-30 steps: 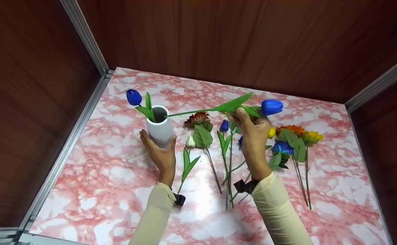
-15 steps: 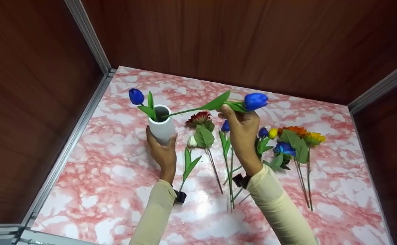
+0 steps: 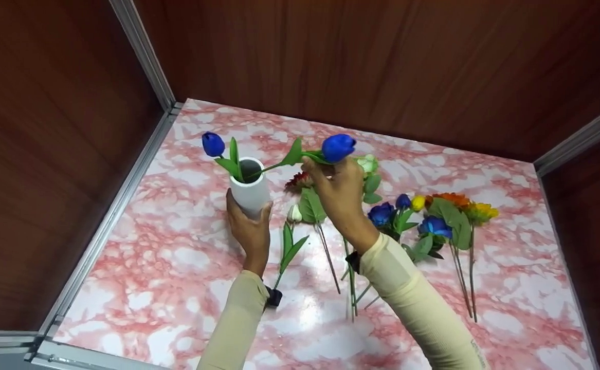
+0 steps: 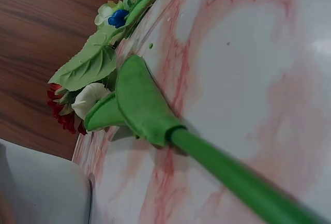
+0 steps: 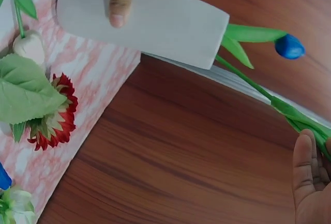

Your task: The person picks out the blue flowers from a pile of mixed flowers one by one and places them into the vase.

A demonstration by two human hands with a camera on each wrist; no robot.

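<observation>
My left hand (image 3: 250, 229) wraps the white vase (image 3: 250, 188) near the counter's (image 3: 176, 257) far-left corner. My right hand (image 3: 337, 191) pinches a blue tulip (image 3: 338, 147) just under its bloom. Its stem slants down-left, its lower end already inside the vase mouth beside another blue tulip (image 3: 213, 144).

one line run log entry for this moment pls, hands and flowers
left hand: holds white vase | right hand: holds blue tulip, stem end in vase | in vase: another blue tulip | on table: loose flowers

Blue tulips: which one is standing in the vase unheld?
The left blue tulip, leaning from the white vase untouched; the other blue tulip is pinched by the right hand.
</observation>
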